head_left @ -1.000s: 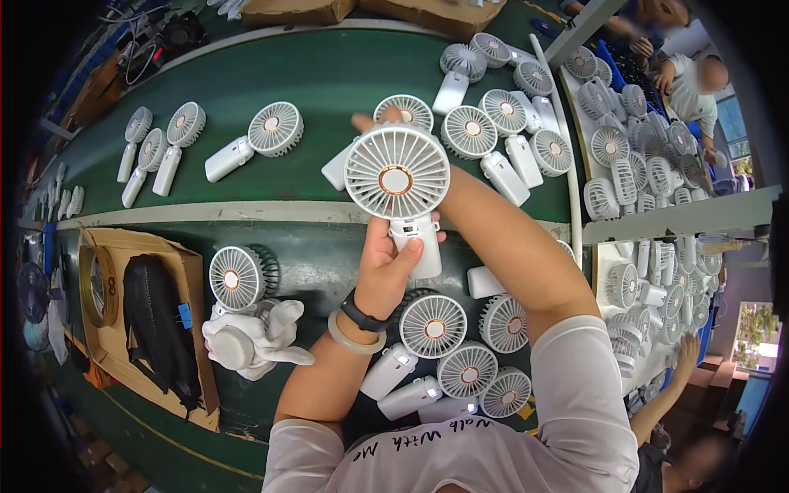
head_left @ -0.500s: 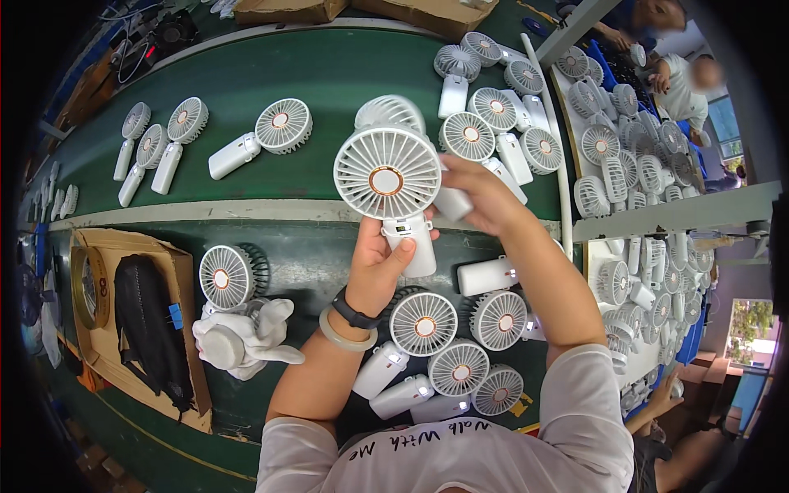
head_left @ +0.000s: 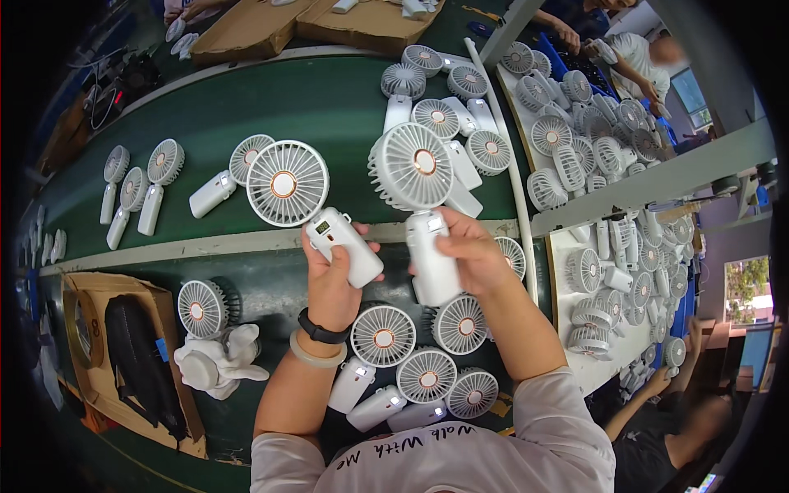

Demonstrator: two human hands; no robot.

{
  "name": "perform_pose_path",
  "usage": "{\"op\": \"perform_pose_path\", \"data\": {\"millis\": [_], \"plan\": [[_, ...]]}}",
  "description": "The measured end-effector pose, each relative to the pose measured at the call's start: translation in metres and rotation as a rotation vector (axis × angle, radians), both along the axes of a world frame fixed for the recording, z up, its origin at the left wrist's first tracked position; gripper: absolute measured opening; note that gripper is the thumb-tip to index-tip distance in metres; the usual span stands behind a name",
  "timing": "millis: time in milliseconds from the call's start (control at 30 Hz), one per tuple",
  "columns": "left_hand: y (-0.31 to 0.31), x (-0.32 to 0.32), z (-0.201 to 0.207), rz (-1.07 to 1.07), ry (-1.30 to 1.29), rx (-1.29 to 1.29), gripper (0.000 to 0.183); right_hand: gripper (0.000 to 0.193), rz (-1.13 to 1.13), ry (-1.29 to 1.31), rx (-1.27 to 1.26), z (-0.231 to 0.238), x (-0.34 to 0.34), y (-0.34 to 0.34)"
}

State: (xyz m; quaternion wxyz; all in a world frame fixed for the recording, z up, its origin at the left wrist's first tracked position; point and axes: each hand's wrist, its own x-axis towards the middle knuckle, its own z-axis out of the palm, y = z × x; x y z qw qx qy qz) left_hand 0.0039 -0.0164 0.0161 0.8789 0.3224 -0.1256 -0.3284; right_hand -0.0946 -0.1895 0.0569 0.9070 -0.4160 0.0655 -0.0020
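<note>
My left hand [head_left: 330,283] is closed around the handle of a white handheld fan [head_left: 345,245]. Its round head leans up to the left, and a small dark display shows on the handle. A second white handheld fan [head_left: 432,255] stands nearly upright in my right hand [head_left: 478,253], thumb across its handle. The two fans are side by side, apart, above the front strip of the green bench. Just below my hands, several more such fans [head_left: 383,335] lie on the bench, some with lit displays. Another fan [head_left: 215,187] lies partly hidden behind the left-held one.
Several fans [head_left: 131,191] lie at the far left, and a cluster [head_left: 434,119] lies beside a white rail [head_left: 501,156]. A cardboard box [head_left: 185,403] with a black pouch sits left, near a white cloth [head_left: 238,361]. Fans crowd a table [head_left: 588,378] at right; people work beyond.
The two fans, overlapping before, are now apart. My left hand has moved left and tilted its fan; my right hand, blurred earlier, now holds its fan steadily in front. The whole view has shifted.
</note>
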Motion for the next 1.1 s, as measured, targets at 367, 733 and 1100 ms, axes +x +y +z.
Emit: {"op": "perform_pose_path", "data": {"millis": [367, 733, 1100], "plan": [[-0.018, -0.005, 0.017, -0.137, -0.015, 0.106, 0.041, 0.047, -0.332, -0.004, -0.499, 0.01, -0.002, 0.008], [-0.023, -0.024, 0.034, -0.322, -0.222, 0.051, 0.096, 0.045, -0.379, -0.055, -0.456, 0.012, -0.009, 0.018], [-0.019, -0.035, 0.038, -0.334, -0.152, 0.011, 0.101, 0.044, -0.401, -0.08, -0.432, 0.016, -0.014, 0.022]]}}
